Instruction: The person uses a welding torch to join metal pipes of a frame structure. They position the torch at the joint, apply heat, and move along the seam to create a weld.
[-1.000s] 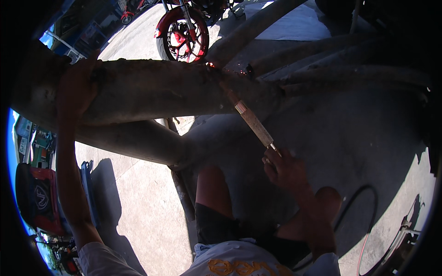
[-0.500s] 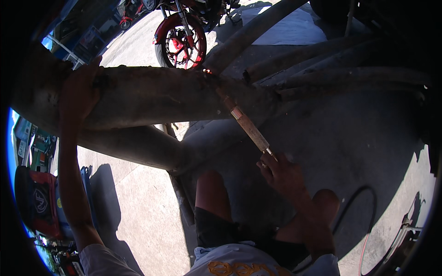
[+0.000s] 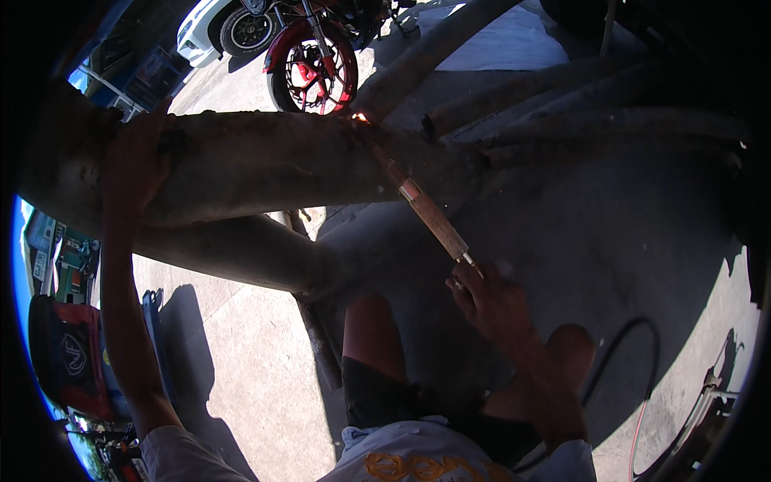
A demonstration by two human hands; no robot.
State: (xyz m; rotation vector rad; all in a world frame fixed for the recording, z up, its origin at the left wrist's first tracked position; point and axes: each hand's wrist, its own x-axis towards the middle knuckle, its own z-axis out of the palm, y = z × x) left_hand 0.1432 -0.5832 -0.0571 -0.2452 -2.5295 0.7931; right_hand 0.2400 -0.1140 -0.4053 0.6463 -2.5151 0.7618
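A thick, dull metal pipe (image 3: 265,165) with a rough upper edge runs across in front of me. My left hand (image 3: 136,165) is closed over its left end, with the fingertips dark against the far side. In my right hand (image 3: 490,301) is a torch (image 3: 434,218), gripped at its back end near a small metal valve. The torch slants up and left, away from me. Its tip meets the pipe's far edge, close to a joint with another tube (image 3: 434,64), where a small orange-white glow (image 3: 360,118) burns. The exact contact is lost in glare.
More tubes (image 3: 594,120) fan out to the right. Beyond the pipe stand a red-wheeled motorcycle (image 3: 313,76) and a white car (image 3: 210,28). A lower pipe (image 3: 233,253) crosses above my knees. A dark hose (image 3: 654,345) curves over the floor at right. A white sheet (image 3: 502,40) lies behind.
The glow at the torch tip has grown brighter and wider. A white car has come into sight behind the motorcycle. Both hands keep their holds.
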